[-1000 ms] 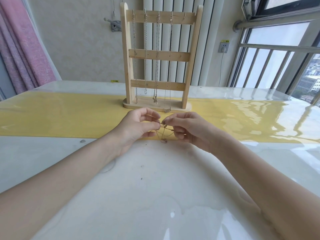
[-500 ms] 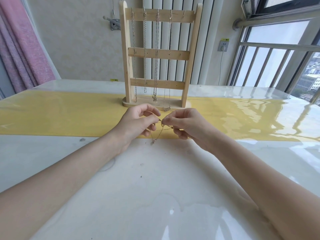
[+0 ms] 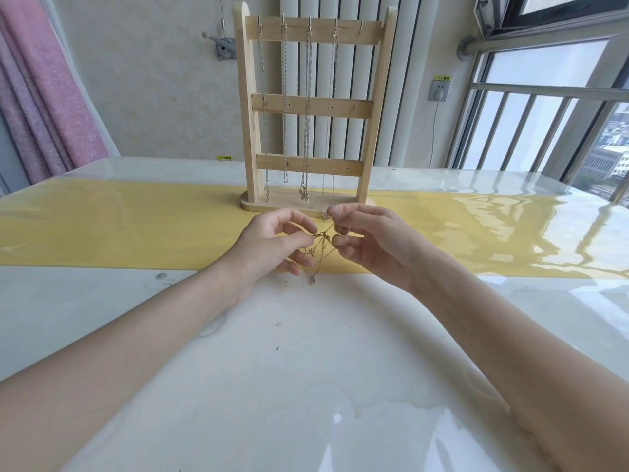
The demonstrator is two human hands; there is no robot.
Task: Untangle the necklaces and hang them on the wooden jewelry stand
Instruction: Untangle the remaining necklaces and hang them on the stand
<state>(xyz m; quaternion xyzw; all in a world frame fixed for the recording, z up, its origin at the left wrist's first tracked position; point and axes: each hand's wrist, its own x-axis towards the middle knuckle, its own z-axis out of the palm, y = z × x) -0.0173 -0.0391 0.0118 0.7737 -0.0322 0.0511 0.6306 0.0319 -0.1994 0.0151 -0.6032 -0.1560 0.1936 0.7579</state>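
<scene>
While both forearms reach forward over the table [image 3: 306, 386]:
left hand [image 3: 272, 247]: thumb and forefinger pinch tangled gold necklace [image 3: 318, 253]
right hand [image 3: 367, 240]: fingers curled, pinching same chain
wooden jewelry stand [image 3: 315, 107]: just behind hands

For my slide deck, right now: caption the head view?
Both hands, left hand and right hand, pinch a tangled gold necklace before a wooden jewelry stand.

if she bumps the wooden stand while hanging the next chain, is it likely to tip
Possibly. The wooden stand is tall and thin on a small oval base, so a push near the top bar could rock it. The glossy table looks slick, so a low nudge would more likely slide it. The hung chains look too light to steady it.
</scene>
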